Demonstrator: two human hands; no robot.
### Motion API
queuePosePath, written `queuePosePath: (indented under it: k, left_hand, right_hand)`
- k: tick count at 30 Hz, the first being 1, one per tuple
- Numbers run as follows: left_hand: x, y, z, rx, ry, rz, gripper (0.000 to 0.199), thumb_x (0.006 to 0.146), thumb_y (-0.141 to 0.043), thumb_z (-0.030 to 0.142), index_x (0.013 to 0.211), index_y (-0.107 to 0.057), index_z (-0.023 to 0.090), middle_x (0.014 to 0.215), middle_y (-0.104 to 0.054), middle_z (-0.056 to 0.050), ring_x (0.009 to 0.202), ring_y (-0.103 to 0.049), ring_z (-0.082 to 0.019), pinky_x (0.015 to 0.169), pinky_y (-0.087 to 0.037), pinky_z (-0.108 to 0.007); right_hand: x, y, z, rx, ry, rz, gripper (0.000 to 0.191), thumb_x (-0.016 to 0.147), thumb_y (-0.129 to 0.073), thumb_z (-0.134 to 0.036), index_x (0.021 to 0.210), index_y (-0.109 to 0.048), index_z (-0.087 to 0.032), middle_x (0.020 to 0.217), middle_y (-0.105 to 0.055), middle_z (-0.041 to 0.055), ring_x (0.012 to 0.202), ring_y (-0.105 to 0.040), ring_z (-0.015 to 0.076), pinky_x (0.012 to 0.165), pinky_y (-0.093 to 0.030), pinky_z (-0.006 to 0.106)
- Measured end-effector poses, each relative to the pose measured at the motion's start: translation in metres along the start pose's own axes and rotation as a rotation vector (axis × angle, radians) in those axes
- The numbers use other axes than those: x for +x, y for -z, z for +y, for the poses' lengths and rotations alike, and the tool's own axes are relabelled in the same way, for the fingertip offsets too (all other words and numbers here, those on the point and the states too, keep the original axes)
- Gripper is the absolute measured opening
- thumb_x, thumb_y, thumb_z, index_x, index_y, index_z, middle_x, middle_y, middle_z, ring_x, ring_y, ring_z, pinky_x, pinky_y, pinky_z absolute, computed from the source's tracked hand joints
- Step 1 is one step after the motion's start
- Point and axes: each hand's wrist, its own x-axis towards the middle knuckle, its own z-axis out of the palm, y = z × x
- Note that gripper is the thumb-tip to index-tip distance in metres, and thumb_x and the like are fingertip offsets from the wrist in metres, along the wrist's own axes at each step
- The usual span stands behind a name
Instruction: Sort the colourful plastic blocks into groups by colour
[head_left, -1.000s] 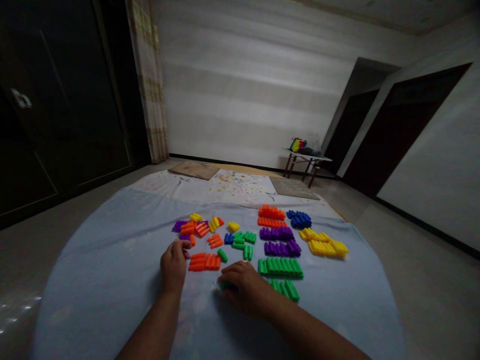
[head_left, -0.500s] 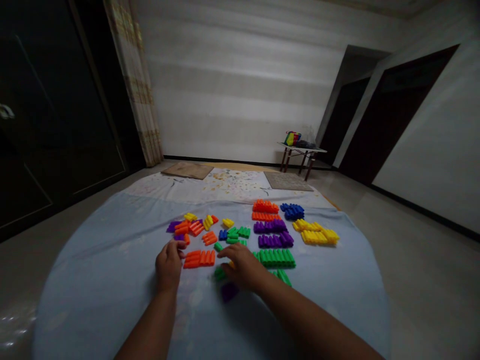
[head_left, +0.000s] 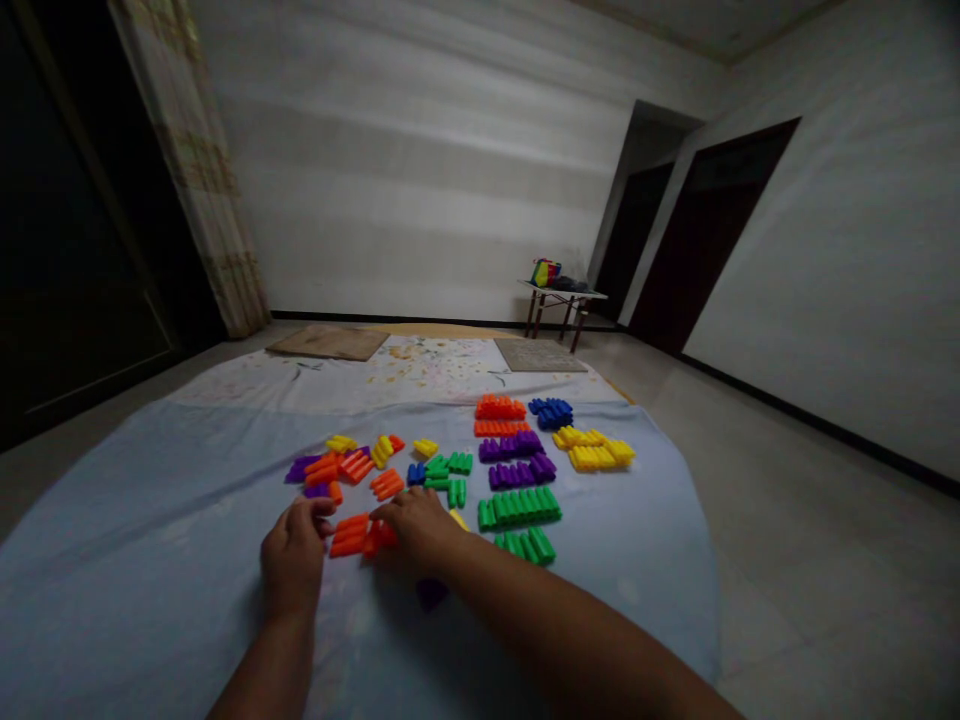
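My right hand (head_left: 421,528) reaches across the near middle of the table, its fingers closed on a ribbed orange plastic block (head_left: 379,538), which the hand partly covers. Just left of that lies another orange block (head_left: 349,535). At its left end rests my left hand (head_left: 291,552), with fingers loosely bent, slightly apart and nothing visible in them. Beyond the hands are a smaller orange block (head_left: 387,484) and a mixed group of orange, purple and yellow blocks. A purple block (head_left: 431,592) and a yellow block (head_left: 459,519) lie partly hidden beside my right forearm.
To the right, blocks lie in rows by colour: orange (head_left: 501,408), blue (head_left: 552,412), purple (head_left: 517,470), green (head_left: 520,508) and yellow (head_left: 600,450). Loose green blocks (head_left: 450,465) lie mid-table. Two flat boards (head_left: 330,342) rest at the far side of the cloth-covered table (head_left: 187,520).
My right hand has moved left from the green and yellow blocks onto the right-hand orange block, which now sits tilted. The view has turned right.
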Motion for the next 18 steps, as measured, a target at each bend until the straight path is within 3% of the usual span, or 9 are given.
queuePosePath:
  k: [4,8,14,18]
  left_hand:
    - [0.000,-0.001,0.005,0.022,0.050,-0.003,0.033,0.073,-0.040,0.039,0.079,-0.062,0.016,0.059,-0.053,0.001,0.054,-0.049,-0.013,0.046,-0.038,-0.022]
    - [-0.002,0.000,0.010,0.062,0.079,-0.013,0.034,0.072,-0.041,0.038,0.081,-0.063,0.015,0.059,-0.054,0.001,0.056,-0.050,-0.013,0.048,-0.041,-0.023]
    - [-0.004,0.000,0.016,0.053,0.094,0.015,0.033,0.071,-0.041,0.038,0.080,-0.062,0.016,0.062,-0.056,0.000,0.059,-0.052,-0.015,0.049,-0.042,-0.023]
    - [-0.008,0.000,0.024,0.080,0.091,0.007,0.031,0.070,-0.038,0.036,0.077,-0.061,0.017,0.062,-0.055,0.000,0.060,-0.052,-0.015,0.051,-0.042,-0.023]
  right_hand:
    - [-0.026,0.019,0.006,0.090,0.005,0.148,0.049,0.076,-0.062,-0.035,0.122,-0.052,-0.025,0.115,-0.059,0.0073,0.105,-0.050,0.0257,0.086,-0.040,0.040]
    - [-0.065,0.039,0.027,0.171,-0.024,0.267,0.046,0.075,-0.062,-0.027,0.120,-0.054,-0.024,0.113,-0.060,0.0055,0.106,-0.048,0.0230,0.089,-0.038,0.037]
    - [-0.124,0.059,0.093,0.189,-0.200,0.446,0.045,0.073,-0.060,-0.015,0.118,-0.056,-0.023,0.114,-0.060,0.0057,0.107,-0.049,0.0219,0.093,-0.036,0.038]
    - [-0.158,0.062,0.144,0.122,-0.359,0.462,0.043,0.074,-0.058,-0.014,0.117,-0.057,-0.021,0.112,-0.061,0.0079,0.105,-0.052,0.0230,0.092,-0.037,0.039]
